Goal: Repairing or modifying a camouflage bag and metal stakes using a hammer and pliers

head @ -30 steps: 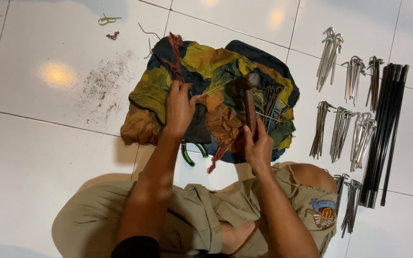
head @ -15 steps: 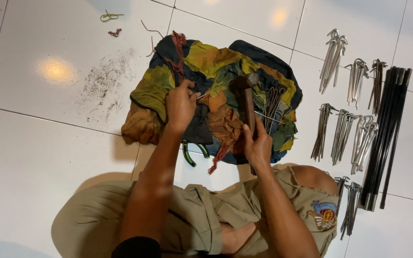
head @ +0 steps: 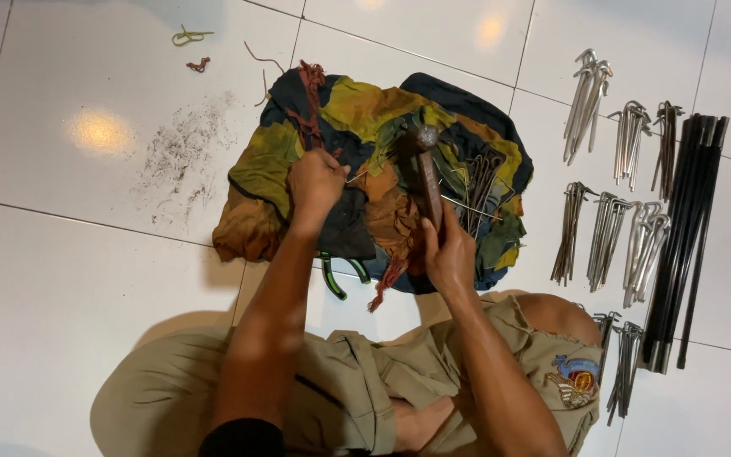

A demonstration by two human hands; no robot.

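Observation:
A crumpled cloth (head: 365, 118) in yellow, green, dark blue and orange lies on the white tiled floor. My left hand (head: 315, 182) rests on its middle, fingers closed on a thin metal peg (head: 357, 175). My right hand (head: 448, 254) grips the brown wooden handle of a hammer (head: 426, 173), whose metal head points away from me over the cloth. A few more thin pegs (head: 480, 199) lie on the cloth just right of the hammer.
Bundles of metal tent pegs (head: 611, 241) lie in rows on the right, next to a bundle of black poles (head: 687, 237). Dark grit (head: 179, 161) marks the tile on the left. Bits of cord (head: 188, 35) lie at the far left. Green-handled pliers (head: 336, 275) poke out under the cloth.
The hammer and my right hand have shifted slightly. My left hand stays on the peg on the cloth.

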